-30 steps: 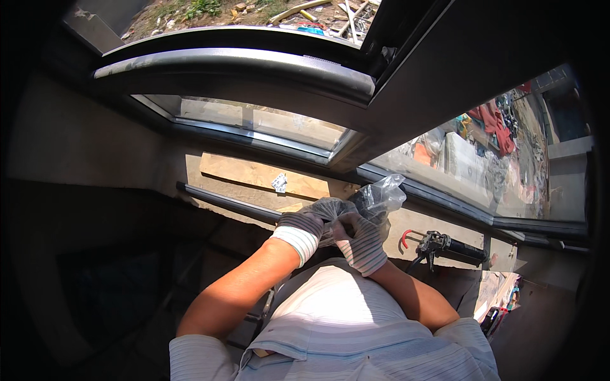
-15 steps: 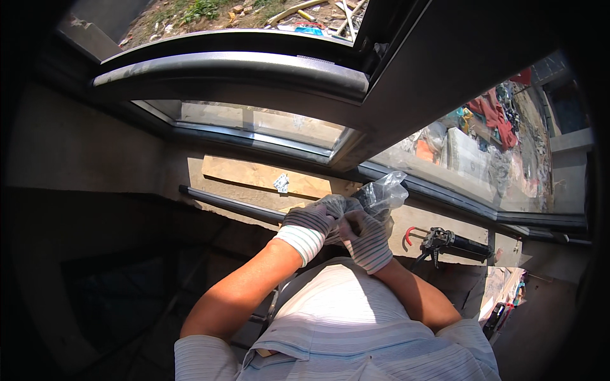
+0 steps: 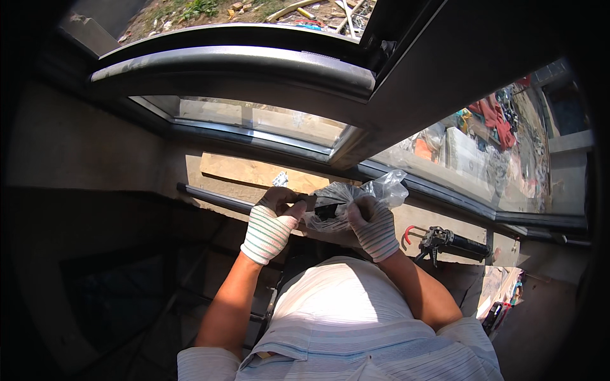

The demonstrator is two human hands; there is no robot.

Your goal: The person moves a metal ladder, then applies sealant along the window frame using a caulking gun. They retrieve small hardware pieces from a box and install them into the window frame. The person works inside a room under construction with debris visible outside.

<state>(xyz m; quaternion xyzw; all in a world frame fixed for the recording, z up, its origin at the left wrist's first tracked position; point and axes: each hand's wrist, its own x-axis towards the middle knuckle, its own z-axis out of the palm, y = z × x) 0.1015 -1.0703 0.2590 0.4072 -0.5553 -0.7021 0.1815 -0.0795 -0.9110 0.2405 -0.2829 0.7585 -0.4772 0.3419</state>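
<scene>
Both my hands wear grey knitted gloves with striped cuffs. My left hand (image 3: 274, 219) pinches a small dark piece at the mouth of a clear plastic bag (image 3: 356, 198). My right hand (image 3: 372, 223) grips the bag from the right and holds it up in front of my chest. Dark small parts show through the plastic; I cannot tell what they are. The bag's loose top sticks up to the right, just above the window sill (image 3: 445, 219).
An open window frame (image 3: 241, 60) hangs overhead, with fixed glass panes behind. A wooden board (image 3: 254, 171) and a dark bar (image 3: 213, 197) lie on the sill. A black caulking gun (image 3: 454, 242) rests to the right. Dark floor drops away at the left.
The bag and both hands have shifted slightly. My left hand now pinches a dark piece at the bag's mouth, where before both hands were clasped closer together.
</scene>
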